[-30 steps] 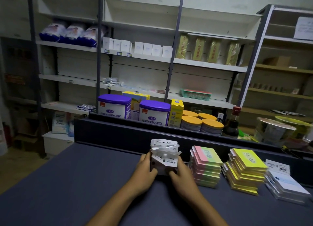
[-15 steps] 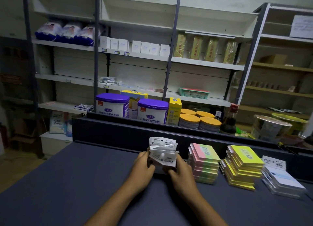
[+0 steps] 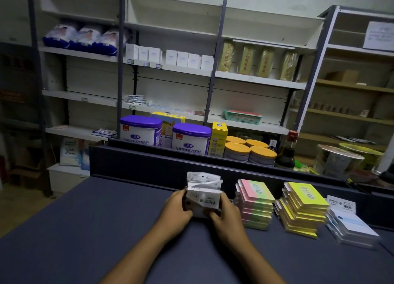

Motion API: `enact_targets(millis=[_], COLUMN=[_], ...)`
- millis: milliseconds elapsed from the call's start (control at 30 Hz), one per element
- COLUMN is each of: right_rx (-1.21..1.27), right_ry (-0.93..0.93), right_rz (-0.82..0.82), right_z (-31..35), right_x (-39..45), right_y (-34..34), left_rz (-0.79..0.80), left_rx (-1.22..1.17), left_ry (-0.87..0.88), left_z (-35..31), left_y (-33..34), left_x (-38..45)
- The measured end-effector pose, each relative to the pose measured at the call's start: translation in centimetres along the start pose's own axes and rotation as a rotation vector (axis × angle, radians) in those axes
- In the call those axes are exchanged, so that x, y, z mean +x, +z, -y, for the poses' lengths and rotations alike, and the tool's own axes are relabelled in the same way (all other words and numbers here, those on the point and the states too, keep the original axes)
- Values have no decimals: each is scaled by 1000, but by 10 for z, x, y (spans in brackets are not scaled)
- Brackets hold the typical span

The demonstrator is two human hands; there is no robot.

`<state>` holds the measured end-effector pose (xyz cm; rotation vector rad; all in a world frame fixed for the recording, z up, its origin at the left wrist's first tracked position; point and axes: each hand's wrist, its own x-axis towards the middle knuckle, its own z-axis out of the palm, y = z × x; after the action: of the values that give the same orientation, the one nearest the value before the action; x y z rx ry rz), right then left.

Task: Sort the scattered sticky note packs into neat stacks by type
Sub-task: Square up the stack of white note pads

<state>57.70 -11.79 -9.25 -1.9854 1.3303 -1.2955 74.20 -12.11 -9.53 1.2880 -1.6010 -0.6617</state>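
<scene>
— Where was the white pack stack (image 3: 203,195)?
— On the dark table (image 3: 89,224), left of the pink-green stack (image 3: 254,202). The left hand (image 3: 178,208) and right hand (image 3: 227,215) both grasped its sides, fingers curled around it.

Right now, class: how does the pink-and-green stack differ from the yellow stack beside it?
The pink-and-green stack has two-colour tops; the yellow stack has plain yellow ones. The pink-and-green stack lies next to the right hand; the yellow stack lies farther right, beside the white-and-blue packs. Both rest on the dark table, untouched, with slightly uneven edges.
</scene>
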Motion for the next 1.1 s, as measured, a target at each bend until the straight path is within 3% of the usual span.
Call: enact_targets(millis=[200, 400, 533, 667, 767, 1100], right_rx=[61, 438, 369, 204, 245, 217], right_ry=[27, 169, 200, 121, 87, 56], right_rz=[9, 11, -4, -4, 85, 90], right_z=[0, 1, 5, 8, 10, 2], right_x=[0, 6, 6, 4, 1, 1], right_y=[-2, -6, -8, -13, -11, -11], left_rz=[17, -37, -63, -64, -53, 79], left_rx=[-132, -491, -568, -560, -524, -376], left_ry=[-69, -90, -59, -30, -13, -9], left_z=[4, -6, -9, -8, -6, 0], left_y=[-4, -19, -22, -24, -23, -20], left_x=[3, 3, 3, 5, 7, 7])
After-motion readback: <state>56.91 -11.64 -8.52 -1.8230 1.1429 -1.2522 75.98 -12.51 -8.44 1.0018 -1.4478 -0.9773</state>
